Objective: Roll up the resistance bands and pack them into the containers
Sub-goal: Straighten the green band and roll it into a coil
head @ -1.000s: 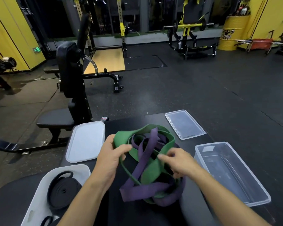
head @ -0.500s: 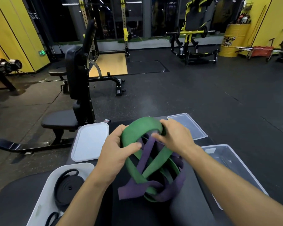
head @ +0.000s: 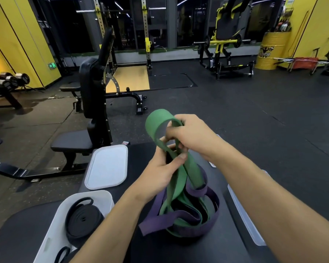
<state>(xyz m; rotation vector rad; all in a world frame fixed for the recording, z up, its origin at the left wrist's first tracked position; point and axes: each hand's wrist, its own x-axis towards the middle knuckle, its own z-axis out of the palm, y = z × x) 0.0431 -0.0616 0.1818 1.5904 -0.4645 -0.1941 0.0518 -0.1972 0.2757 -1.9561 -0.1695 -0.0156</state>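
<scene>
Nearest, bottom left: got a black band (head: 83, 220) coiled in the white tub (head: 51, 236), so that one's packed. Just past it, a heap of purple band (head: 158, 223) on the black pad (head: 179, 250), tangled through the green band (head: 179, 179). Then left hand (head: 158, 173) pinching the green strap under the thumb, probably to anchor it. Higher up, right hand (head: 196, 135) curled round its top loop, lifting it clear to untangle, looks like. Beyond, white lid (head: 106, 166) lying flat, handy for closing up.

Your tally: one green band (head: 156, 124), one purple band (head: 160, 223). Two black bands near left: rolled coil (head: 83, 219), loose loop (head: 62, 253). Two containers: left container (head: 51, 230), right container (head: 243, 215). One lid (head: 106, 166) plainly seen, far left.
</scene>
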